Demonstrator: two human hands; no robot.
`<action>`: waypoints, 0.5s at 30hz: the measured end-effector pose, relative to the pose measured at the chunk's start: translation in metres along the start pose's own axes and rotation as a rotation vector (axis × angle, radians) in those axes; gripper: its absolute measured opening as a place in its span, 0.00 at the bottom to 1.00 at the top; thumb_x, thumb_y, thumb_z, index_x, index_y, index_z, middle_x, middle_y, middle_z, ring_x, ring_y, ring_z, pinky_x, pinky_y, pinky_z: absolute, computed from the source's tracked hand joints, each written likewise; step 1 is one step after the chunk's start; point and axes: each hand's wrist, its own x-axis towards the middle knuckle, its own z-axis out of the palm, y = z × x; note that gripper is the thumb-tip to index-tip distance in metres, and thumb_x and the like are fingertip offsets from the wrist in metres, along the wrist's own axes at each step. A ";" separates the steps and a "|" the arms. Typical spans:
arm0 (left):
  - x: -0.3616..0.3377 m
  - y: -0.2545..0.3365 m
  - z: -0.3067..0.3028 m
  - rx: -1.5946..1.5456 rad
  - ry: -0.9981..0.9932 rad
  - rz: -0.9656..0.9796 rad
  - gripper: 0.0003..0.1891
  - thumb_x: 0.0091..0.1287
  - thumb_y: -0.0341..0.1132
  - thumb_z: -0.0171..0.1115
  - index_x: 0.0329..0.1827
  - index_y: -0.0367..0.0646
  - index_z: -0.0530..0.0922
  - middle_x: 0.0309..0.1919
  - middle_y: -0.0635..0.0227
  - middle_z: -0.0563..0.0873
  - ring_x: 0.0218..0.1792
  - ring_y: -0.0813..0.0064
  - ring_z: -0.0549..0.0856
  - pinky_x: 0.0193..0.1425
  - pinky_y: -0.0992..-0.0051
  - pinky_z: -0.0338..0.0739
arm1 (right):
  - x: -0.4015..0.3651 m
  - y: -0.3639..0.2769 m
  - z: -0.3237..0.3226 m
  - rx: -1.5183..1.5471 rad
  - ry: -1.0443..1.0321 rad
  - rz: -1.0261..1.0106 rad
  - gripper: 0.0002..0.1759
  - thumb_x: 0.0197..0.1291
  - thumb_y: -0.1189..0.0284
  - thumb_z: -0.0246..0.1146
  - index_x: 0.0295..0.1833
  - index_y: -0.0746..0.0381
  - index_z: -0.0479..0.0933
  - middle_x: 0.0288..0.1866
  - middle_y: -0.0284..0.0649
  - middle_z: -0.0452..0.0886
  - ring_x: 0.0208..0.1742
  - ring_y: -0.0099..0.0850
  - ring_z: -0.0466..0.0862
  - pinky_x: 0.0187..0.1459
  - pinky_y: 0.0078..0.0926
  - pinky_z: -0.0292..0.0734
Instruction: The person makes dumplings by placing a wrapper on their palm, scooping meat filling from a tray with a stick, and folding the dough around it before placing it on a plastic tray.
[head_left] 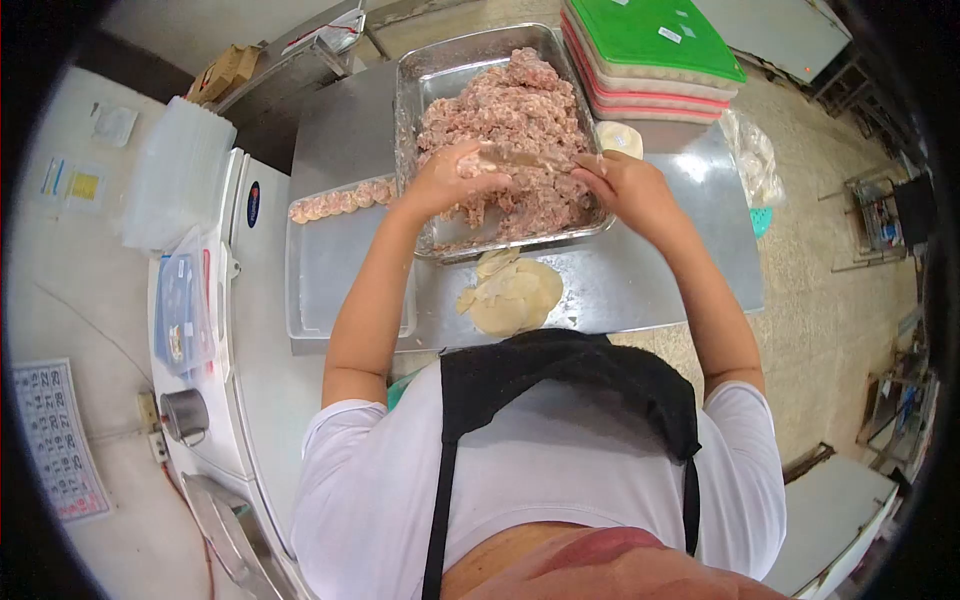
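A large metal pan (405, 110) holds a mound of ground meat mixture (500, 105). My right hand (628, 190) grips the handle of a flat metal spreader (528, 158), its blade pointing left across the meat. Over the pan's left side, my left hand (450, 182) is curled beside the blade's tip; what lies in its palm is hidden. A loose pile of thin, round, pale dough wrappers (518, 298) rests below the pan. To the left, a clear tray (345, 290) carries a row of meat-filled dumplings (340, 202) along its far edge.
Stacked trays under a green lid (650, 40) stand at the back right of the metal table (660, 285). More pale rounds (620, 138) sit by the pan's right side. A plastic bag (750, 160) is at the table's right edge. A white freezer (265, 400) stands left.
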 end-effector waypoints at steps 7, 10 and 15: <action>-0.002 0.013 0.022 0.185 0.008 -0.243 0.31 0.53 0.46 0.76 0.57 0.39 0.76 0.46 0.60 0.85 0.48 0.71 0.82 0.53 0.71 0.75 | 0.017 0.081 0.028 -0.243 -0.034 -0.087 0.13 0.66 0.62 0.56 0.51 0.55 0.80 0.40 0.46 0.83 0.40 0.46 0.83 0.40 0.43 0.78; -0.020 0.025 0.025 -0.249 -0.042 -0.304 0.30 0.53 0.43 0.76 0.56 0.42 0.76 0.47 0.62 0.85 0.48 0.68 0.82 0.55 0.70 0.75 | 0.001 0.080 -0.010 -0.293 -0.230 0.128 0.14 0.67 0.65 0.55 0.52 0.56 0.81 0.42 0.47 0.84 0.43 0.45 0.84 0.43 0.41 0.78; -0.028 0.065 0.041 0.182 0.211 0.260 0.20 0.52 0.34 0.76 0.46 0.42 0.78 0.38 0.67 0.84 0.40 0.71 0.83 0.46 0.71 0.76 | -0.012 0.049 -0.033 0.323 -0.191 -0.118 0.16 0.68 0.62 0.57 0.55 0.58 0.80 0.44 0.47 0.84 0.43 0.40 0.84 0.46 0.32 0.77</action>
